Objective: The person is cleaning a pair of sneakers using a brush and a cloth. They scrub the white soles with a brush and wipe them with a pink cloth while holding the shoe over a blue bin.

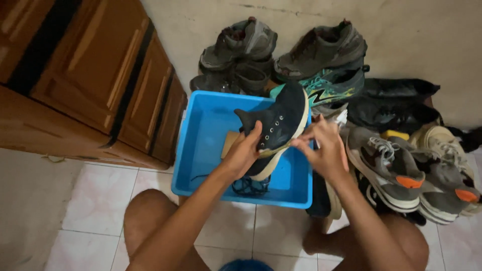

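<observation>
Head view: a dark lace-less shoe (278, 123) is gripped by the left hand (242, 153) above a blue tub (201, 150). Its cream sole edge is pinched by the right hand (325, 148). Grey sneakers (401, 173) are piled just right of that hand; a wooden cabinet (90, 75) is left.

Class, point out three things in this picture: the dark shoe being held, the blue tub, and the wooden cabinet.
dark shoe (281, 118), head view, on its side panel beside the eyelets.
blue tub (201, 145), head view, on its bare inner left wall.
wooden cabinet (90, 65), head view, on a door panel.
</observation>
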